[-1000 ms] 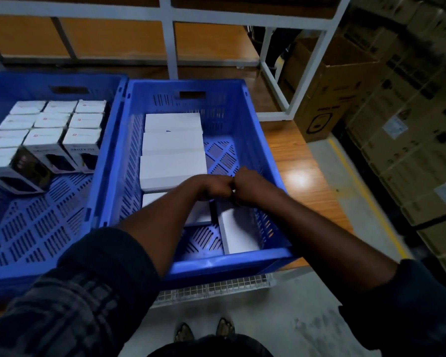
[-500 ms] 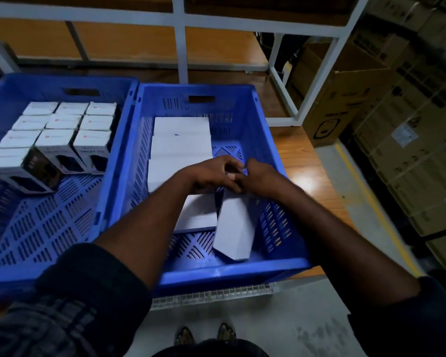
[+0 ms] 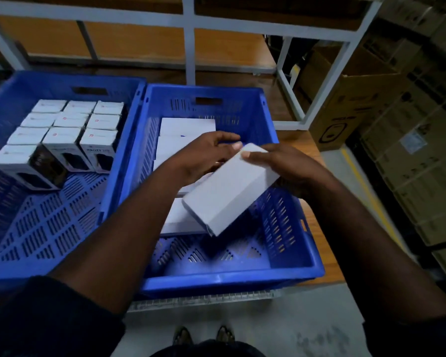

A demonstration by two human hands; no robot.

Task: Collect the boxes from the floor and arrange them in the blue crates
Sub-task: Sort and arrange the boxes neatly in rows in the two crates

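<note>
A white metal rack (image 3: 188,42) stood at the back, and stacked brown cartons (image 3: 410,163) filled the right side. Two blue crates sat side by side on a wooden table (image 3: 317,202). The left crate (image 3: 62,81) held rows of small upright boxes (image 3: 67,135) at its far end. The right crate (image 3: 216,278) held flat white boxes (image 3: 186,127) lying in a line along its left side.

Above the right crate, a long white box (image 3: 229,189) was held tilted, its near end dipping toward the crate floor. The right hand (image 3: 289,163) gripped its far end, thumb across the top and fingers curled underneath. The left hand (image 3: 204,155) lay at the same end with fingers bent and its thumb tip against the corner; whether it truly gripped could not be told. Two shoes (image 3: 204,336) showed on the grey floor below.
</note>
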